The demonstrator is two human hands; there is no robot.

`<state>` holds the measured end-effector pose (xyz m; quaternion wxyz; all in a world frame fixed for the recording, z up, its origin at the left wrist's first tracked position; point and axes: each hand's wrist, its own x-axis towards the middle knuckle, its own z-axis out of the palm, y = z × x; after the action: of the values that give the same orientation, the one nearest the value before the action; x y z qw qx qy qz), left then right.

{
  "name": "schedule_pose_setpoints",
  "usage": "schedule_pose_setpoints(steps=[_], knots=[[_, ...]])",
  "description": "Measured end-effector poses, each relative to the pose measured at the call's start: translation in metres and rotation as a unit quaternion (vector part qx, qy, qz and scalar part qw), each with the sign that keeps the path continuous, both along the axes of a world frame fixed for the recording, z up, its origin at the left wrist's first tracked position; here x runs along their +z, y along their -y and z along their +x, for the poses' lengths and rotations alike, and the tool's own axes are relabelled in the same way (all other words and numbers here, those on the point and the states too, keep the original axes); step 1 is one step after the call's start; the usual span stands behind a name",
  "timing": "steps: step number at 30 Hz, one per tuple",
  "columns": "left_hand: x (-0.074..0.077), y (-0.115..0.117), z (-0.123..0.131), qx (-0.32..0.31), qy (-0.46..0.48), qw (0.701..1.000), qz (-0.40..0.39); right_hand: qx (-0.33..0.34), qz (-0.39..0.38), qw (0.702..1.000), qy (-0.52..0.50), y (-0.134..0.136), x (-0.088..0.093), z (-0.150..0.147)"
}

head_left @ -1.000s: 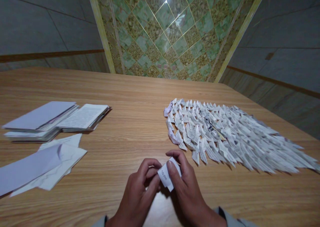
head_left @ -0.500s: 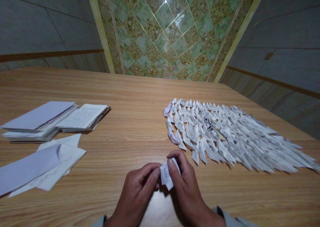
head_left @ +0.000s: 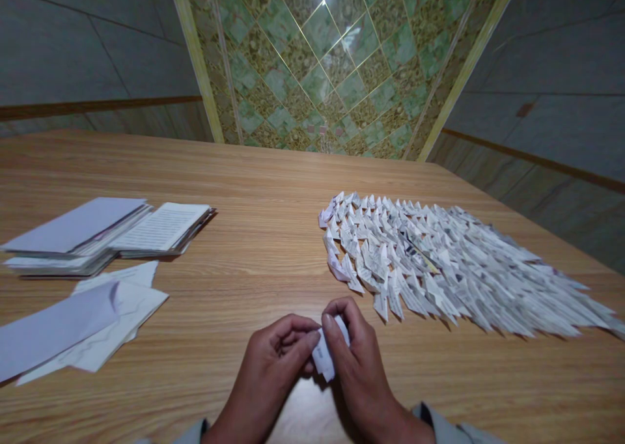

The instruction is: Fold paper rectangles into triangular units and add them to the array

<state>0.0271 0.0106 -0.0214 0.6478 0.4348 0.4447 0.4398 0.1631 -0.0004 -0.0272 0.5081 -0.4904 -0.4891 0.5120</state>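
Between both hands, just above the table's near side, is a small folded piece of white printed paper (head_left: 323,358). My left hand (head_left: 276,359) pinches its left edge with thumb and fingertips. My right hand (head_left: 359,359) grips the other side, its thumb lying across the front and its fingers curled behind. Much of the paper is covered by the fingers, so its full folded shape is hidden. Beyond my right hand stand many folded paper boats (head_left: 420,262), packed in close rows and made of similar printed paper.
Stacks of printed paper (head_left: 156,229), one topped by a plain pale sheet (head_left: 78,224), lie at the left. Nearer, several loose sheets (head_left: 117,327) overlap beneath a lilac one (head_left: 53,330). The wooden table (head_left: 244,177) meets a tiled wall (head_left: 322,73) behind.
My left fingertips have shifted slightly right and up over the folded paper. My right thumb has moved a little left and down, and less of the paper shows.
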Motion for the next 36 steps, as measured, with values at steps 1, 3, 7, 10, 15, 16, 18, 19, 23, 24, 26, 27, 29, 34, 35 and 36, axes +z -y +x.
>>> schedule_pose_setpoints(steps=[1, 3, 7, 10, 15, 16, 18, 19, 23, 24, 26, 27, 29, 34, 35, 36], knots=[[0.000, -0.001, 0.000, -0.005, 0.006, 1.000, -0.007, -0.002, -0.004, 1.000, -0.002, 0.000, 0.000, 0.000], [0.000, -0.004, 0.000, -0.010, 0.007, 1.000, -0.016, -0.005, -0.011, 1.000, -0.006, -0.001, 0.002, 0.000], [0.006, -0.008, -0.004, 0.030, -0.032, 0.999, -0.014, 0.001, 0.009, 1.000, 0.006, -0.004, 0.010, 0.004], [0.011, -0.009, -0.008, 0.058, -0.054, 0.997, 0.003, 0.023, 0.006, 1.000, -0.012, -0.007, 0.015, 0.008], [0.012, -0.008, -0.008, 0.027, -0.010, 1.000, 0.002, 0.010, -0.015, 0.997, -0.072, -0.009, 0.016, 0.007], [0.012, -0.007, -0.007, 0.012, -0.014, 1.000, 0.008, -0.001, -0.014, 0.997, -0.072, -0.009, 0.016, 0.006], [0.012, -0.004, -0.007, -0.014, -0.058, 0.997, 0.039, -0.015, -0.012, 0.998, -0.067, -0.007, 0.013, 0.004], [0.011, -0.002, -0.006, -0.022, -0.089, 0.994, 0.059, -0.015, -0.013, 0.998, -0.065, -0.005, 0.011, 0.003], [0.008, 0.003, -0.003, -0.036, -0.147, 0.984, 0.097, -0.005, -0.022, 0.996, -0.082, 0.000, 0.004, -0.004], [0.006, 0.003, -0.002, -0.039, -0.133, 0.986, 0.090, -0.003, -0.025, 0.995, -0.093, 0.001, 0.002, -0.005], [0.002, 0.002, 0.001, -0.049, -0.080, 0.994, 0.057, -0.004, -0.035, 0.992, -0.120, 0.001, -0.001, -0.008], [-0.001, 0.001, 0.002, -0.057, -0.049, 0.997, 0.033, -0.004, -0.040, 0.990, -0.135, 0.000, -0.002, -0.008], [-0.004, -0.003, 0.002, -0.066, -0.003, 0.998, -0.008, 0.007, -0.042, 0.986, -0.160, -0.001, -0.002, -0.009], [0.000, -0.013, -0.008, 0.008, 0.007, 1.000, -0.007, 0.035, 0.002, 0.992, -0.117, -0.006, 0.005, -0.001], [0.003, -0.014, -0.010, 0.021, 0.004, 1.000, -0.002, 0.032, 0.009, 0.995, -0.097, -0.007, 0.007, 0.001], [0.006, -0.014, -0.011, 0.028, -0.002, 1.000, 0.004, 0.035, 0.015, 0.996, -0.078, -0.008, 0.009, 0.003]])
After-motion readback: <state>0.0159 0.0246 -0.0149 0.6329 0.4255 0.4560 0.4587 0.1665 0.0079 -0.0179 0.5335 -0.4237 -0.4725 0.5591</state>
